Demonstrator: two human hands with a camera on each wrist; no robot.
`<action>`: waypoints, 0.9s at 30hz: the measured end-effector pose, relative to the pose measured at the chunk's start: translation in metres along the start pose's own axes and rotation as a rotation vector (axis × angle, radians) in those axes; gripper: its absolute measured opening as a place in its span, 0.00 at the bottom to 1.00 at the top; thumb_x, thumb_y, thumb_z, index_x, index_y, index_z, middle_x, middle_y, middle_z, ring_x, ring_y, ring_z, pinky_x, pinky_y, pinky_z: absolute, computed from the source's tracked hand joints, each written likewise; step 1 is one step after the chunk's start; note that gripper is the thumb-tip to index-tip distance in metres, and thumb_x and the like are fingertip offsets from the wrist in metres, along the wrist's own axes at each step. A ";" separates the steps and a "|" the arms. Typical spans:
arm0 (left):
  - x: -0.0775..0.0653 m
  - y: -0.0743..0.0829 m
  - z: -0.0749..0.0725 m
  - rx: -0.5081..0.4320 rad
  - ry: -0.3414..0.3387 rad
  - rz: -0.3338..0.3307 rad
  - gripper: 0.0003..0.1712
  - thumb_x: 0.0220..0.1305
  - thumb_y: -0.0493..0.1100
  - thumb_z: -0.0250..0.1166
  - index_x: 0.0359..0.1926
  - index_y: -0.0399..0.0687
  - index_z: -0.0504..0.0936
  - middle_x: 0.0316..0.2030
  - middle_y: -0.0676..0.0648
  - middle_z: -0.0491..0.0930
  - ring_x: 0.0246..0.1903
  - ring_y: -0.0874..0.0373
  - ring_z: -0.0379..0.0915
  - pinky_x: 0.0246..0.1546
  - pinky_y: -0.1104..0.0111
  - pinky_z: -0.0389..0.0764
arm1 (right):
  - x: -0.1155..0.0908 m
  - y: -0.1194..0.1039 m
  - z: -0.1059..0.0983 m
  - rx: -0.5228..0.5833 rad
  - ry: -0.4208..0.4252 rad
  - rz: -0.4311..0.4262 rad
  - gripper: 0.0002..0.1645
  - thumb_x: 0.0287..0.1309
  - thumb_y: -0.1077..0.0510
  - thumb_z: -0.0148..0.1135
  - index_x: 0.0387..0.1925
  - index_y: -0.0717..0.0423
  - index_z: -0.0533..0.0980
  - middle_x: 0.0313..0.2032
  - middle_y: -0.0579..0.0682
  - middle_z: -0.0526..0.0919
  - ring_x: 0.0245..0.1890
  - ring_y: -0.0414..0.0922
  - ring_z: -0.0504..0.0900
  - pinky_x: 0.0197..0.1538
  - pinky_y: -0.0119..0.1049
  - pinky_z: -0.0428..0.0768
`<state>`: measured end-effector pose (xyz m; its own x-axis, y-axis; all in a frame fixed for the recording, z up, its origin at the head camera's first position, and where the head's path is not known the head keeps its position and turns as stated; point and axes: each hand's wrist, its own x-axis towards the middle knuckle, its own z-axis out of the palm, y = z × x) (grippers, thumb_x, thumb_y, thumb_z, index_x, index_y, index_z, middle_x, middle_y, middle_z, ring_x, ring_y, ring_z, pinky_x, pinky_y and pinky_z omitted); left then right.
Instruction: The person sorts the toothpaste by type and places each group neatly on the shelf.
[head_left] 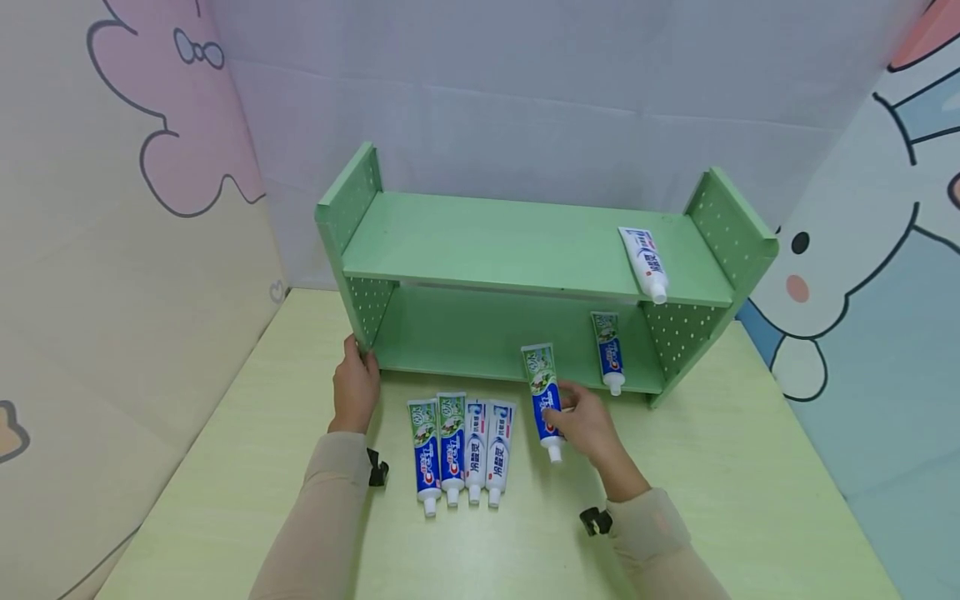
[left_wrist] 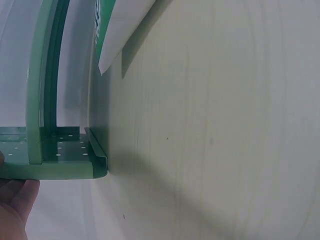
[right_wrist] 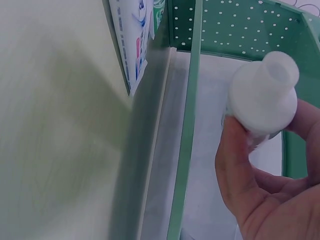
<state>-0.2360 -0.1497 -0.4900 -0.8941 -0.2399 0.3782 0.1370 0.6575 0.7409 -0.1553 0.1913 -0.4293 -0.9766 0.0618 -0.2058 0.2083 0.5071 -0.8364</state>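
Head view, looking down at a pale yellow-green table (head_left: 750, 467): a two-level green shelf (head_left: 480, 242) stands toward the back. The person's left hand (head_left: 356, 390) grips the shelf's left side panel low at its front edge. The right hand (head_left: 588, 423) holds a blue-and-green toothpaste tube (head_left: 543, 387) between thumb and fingers, its white cap toward the person and its flat end overlapping the lower level's front edge. A matching tube (head_left: 607, 350) lies on the lower level at right, cap jutting over the edge. A white tube (head_left: 643, 260) lies on the upper level, also at right. On the table, between the hands, four tubes lie side by side, caps toward the person: two blue-and-green ones (head_left: 452, 446) at left, two white ones (head_left: 498, 450) at right. Cartoon figures decorate the side walls (head_left: 885, 375).

Left wrist view: the left hand's fingers press the outer face of the perforated green panel. A green-and-white tube corner shows at the top.

Right wrist view: thumb and fingers close around the held tube, its white cap (right_wrist: 265, 92) facing the camera. Other tubes show at upper left.
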 end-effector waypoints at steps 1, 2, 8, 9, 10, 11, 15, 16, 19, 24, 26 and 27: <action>0.000 0.000 0.000 0.001 0.000 0.000 0.23 0.74 0.36 0.51 0.65 0.33 0.60 0.45 0.24 0.77 0.41 0.31 0.77 0.35 0.44 0.75 | 0.001 0.000 -0.001 -0.003 0.002 -0.002 0.37 0.58 0.62 0.66 0.68 0.64 0.64 0.45 0.61 0.78 0.36 0.50 0.81 0.33 0.39 0.80; 0.000 0.000 0.000 0.003 0.000 -0.001 0.23 0.74 0.36 0.51 0.65 0.33 0.60 0.45 0.24 0.77 0.41 0.31 0.77 0.35 0.44 0.75 | 0.003 0.000 -0.001 -0.003 0.004 -0.004 0.37 0.58 0.62 0.66 0.68 0.64 0.64 0.46 0.62 0.77 0.36 0.50 0.80 0.33 0.39 0.79; -0.001 0.001 0.000 0.014 -0.004 -0.011 0.24 0.74 0.36 0.51 0.66 0.33 0.59 0.46 0.24 0.77 0.41 0.31 0.78 0.36 0.44 0.76 | 0.011 0.002 -0.003 -0.001 0.002 0.009 0.37 0.59 0.62 0.65 0.68 0.64 0.63 0.47 0.63 0.76 0.37 0.51 0.80 0.34 0.39 0.79; -0.001 0.001 0.000 0.015 -0.005 -0.013 0.23 0.74 0.36 0.51 0.66 0.34 0.59 0.46 0.24 0.76 0.42 0.31 0.77 0.36 0.44 0.76 | 0.012 0.002 -0.003 -0.002 0.003 0.013 0.38 0.59 0.61 0.65 0.68 0.63 0.63 0.48 0.63 0.77 0.38 0.51 0.80 0.34 0.39 0.79; -0.001 0.002 0.000 0.015 -0.006 -0.016 0.23 0.74 0.36 0.51 0.66 0.34 0.59 0.46 0.24 0.76 0.42 0.31 0.77 0.37 0.44 0.75 | 0.014 0.002 -0.004 -0.001 0.005 0.016 0.38 0.59 0.61 0.66 0.68 0.63 0.63 0.48 0.63 0.77 0.37 0.51 0.80 0.34 0.39 0.79; -0.001 0.002 0.000 0.015 -0.007 -0.018 0.23 0.74 0.36 0.51 0.66 0.34 0.59 0.47 0.24 0.76 0.43 0.31 0.77 0.37 0.44 0.75 | 0.015 0.002 -0.004 0.000 0.006 0.019 0.38 0.59 0.61 0.65 0.68 0.63 0.63 0.48 0.63 0.77 0.37 0.51 0.81 0.34 0.39 0.79; 0.000 0.003 -0.001 0.013 -0.012 -0.028 0.23 0.74 0.36 0.51 0.66 0.34 0.59 0.48 0.24 0.76 0.44 0.32 0.77 0.39 0.44 0.75 | 0.021 0.002 -0.005 -0.018 0.017 0.028 0.38 0.59 0.59 0.65 0.68 0.63 0.64 0.47 0.62 0.77 0.36 0.50 0.80 0.33 0.39 0.78; 0.000 0.004 -0.001 0.012 -0.014 -0.030 0.23 0.74 0.36 0.51 0.66 0.34 0.59 0.48 0.24 0.76 0.44 0.32 0.77 0.39 0.44 0.75 | 0.023 0.002 -0.005 -0.024 0.020 0.031 0.38 0.59 0.59 0.65 0.68 0.63 0.64 0.46 0.62 0.77 0.35 0.50 0.80 0.32 0.39 0.78; 0.000 0.004 -0.001 0.006 -0.017 -0.033 0.24 0.74 0.36 0.51 0.66 0.34 0.59 0.48 0.24 0.76 0.44 0.32 0.77 0.39 0.44 0.75 | 0.029 0.003 -0.006 -0.047 0.026 0.037 0.37 0.59 0.58 0.65 0.68 0.63 0.64 0.46 0.61 0.77 0.35 0.50 0.80 0.32 0.39 0.78; 0.000 0.004 -0.001 0.005 -0.018 -0.037 0.24 0.74 0.36 0.51 0.66 0.34 0.59 0.48 0.24 0.76 0.45 0.32 0.77 0.39 0.44 0.75 | 0.038 0.003 -0.006 -0.058 0.037 0.032 0.37 0.59 0.58 0.64 0.68 0.64 0.63 0.45 0.61 0.78 0.33 0.49 0.79 0.32 0.39 0.77; 0.000 0.004 -0.001 0.006 -0.018 -0.037 0.23 0.74 0.36 0.51 0.66 0.34 0.59 0.48 0.24 0.76 0.45 0.32 0.77 0.39 0.44 0.76 | 0.041 0.003 -0.006 -0.068 0.042 0.032 0.38 0.59 0.58 0.64 0.68 0.64 0.63 0.45 0.61 0.78 0.33 0.49 0.78 0.32 0.39 0.76; 0.000 0.004 -0.001 0.006 -0.019 -0.037 0.23 0.74 0.36 0.51 0.66 0.34 0.59 0.48 0.24 0.76 0.45 0.32 0.77 0.39 0.44 0.76 | 0.043 0.003 -0.006 -0.077 0.045 0.032 0.38 0.59 0.58 0.64 0.68 0.64 0.63 0.45 0.61 0.78 0.33 0.49 0.78 0.32 0.39 0.76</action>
<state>-0.2351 -0.1476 -0.4870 -0.9066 -0.2504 0.3398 0.1011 0.6529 0.7507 -0.1967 0.2005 -0.4375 -0.9713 0.1166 -0.2073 0.2364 0.5687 -0.7878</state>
